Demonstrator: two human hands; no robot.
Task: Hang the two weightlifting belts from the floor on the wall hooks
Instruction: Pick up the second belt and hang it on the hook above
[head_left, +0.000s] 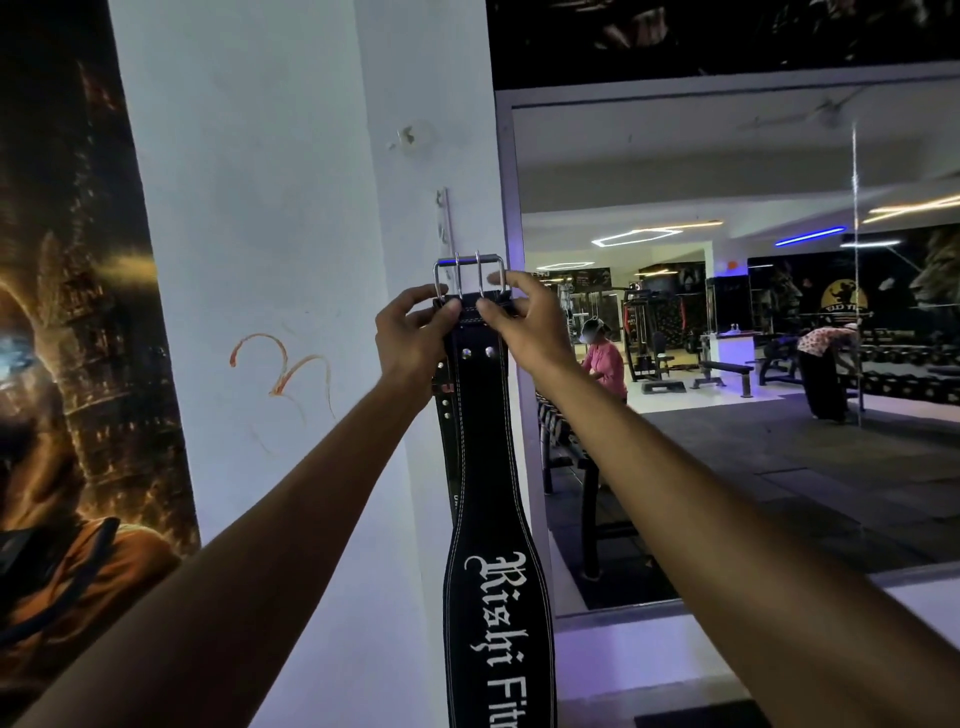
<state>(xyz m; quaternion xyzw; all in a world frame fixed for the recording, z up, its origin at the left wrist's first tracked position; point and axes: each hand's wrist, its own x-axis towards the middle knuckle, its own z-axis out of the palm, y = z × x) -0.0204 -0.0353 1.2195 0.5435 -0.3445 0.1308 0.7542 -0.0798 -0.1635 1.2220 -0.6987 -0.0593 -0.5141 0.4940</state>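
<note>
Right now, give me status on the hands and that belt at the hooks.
Left hand and right hand both grip the black belt just below its buckle. Buckle up against the hook strip; seated or not, cannot tell. Second belt hangs behind. Nothing blocking.

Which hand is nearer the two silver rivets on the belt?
Right. The right hand pinches the belt just above the rivets; the left hand grips its left edge, slightly farther away.

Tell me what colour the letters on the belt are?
White letters on the black leather belt, clearest in the head view.
</note>
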